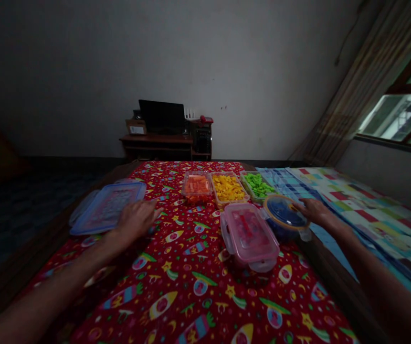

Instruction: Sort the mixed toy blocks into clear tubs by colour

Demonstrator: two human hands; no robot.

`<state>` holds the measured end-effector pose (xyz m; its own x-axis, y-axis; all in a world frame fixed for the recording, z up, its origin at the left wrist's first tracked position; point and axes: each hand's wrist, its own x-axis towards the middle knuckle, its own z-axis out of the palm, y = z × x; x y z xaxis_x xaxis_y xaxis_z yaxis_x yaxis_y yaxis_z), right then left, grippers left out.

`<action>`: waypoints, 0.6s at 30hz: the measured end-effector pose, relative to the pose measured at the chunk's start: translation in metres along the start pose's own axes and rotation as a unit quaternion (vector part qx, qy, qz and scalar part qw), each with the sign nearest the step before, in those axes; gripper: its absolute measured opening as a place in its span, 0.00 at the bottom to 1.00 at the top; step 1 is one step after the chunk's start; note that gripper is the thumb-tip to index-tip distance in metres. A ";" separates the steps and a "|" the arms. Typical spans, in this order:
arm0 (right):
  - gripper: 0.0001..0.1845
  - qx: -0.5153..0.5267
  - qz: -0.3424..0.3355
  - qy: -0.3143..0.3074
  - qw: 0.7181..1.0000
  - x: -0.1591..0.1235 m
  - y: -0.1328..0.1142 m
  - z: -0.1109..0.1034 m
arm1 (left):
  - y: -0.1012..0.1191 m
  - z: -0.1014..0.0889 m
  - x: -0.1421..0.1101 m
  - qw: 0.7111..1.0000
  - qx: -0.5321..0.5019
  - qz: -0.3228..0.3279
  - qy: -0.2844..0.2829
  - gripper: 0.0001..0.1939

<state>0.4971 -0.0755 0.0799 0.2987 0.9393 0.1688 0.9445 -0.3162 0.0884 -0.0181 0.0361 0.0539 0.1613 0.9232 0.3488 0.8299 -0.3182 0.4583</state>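
My left hand (139,217) is low over the red patterned tablecloth, fingers loosely stretched to the right and holding nothing visible. Just beside it, overlapping it in view, lie clear plastic lids with blue rims (109,205). On the right, my right hand (312,211) grips the edge of a round food container (286,215) with a blue lid and orange rim; its fingertips reach toward the lid's middle. Touching or nearly touching that container is a rectangular container with a pink lid (250,234), its contents blurred by the lid.
Behind stand clear boxes of orange pieces (197,184), yellow pieces (228,188) and green pieces (258,185). A bed with a checked cover (366,205) adjoins the table on the right. Against the far wall is a desk (157,138) with a black monitor (162,116).
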 end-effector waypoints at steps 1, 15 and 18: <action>0.21 0.000 0.004 -0.016 1.000 0.002 0.004 0.004 | 0.018 0.008 -0.004 0.999 -0.046 0.018 -0.019 0.10; 0.20 0.439 0.162 -0.036 0.883 0.007 0.028 0.013 | 0.137 0.093 -0.046 0.878 -0.397 -0.052 -0.262 0.22; 0.19 0.598 0.147 -0.028 0.787 0.003 0.029 0.012 | 0.146 0.088 -0.043 0.840 -0.475 -0.063 -0.253 0.21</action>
<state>0.5271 -0.0807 0.0715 0.5023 0.8639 -0.0363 0.2769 -0.2004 -0.9398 0.1428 -0.0314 0.0334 0.5107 0.8591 -0.0340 0.0948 -0.0170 0.9953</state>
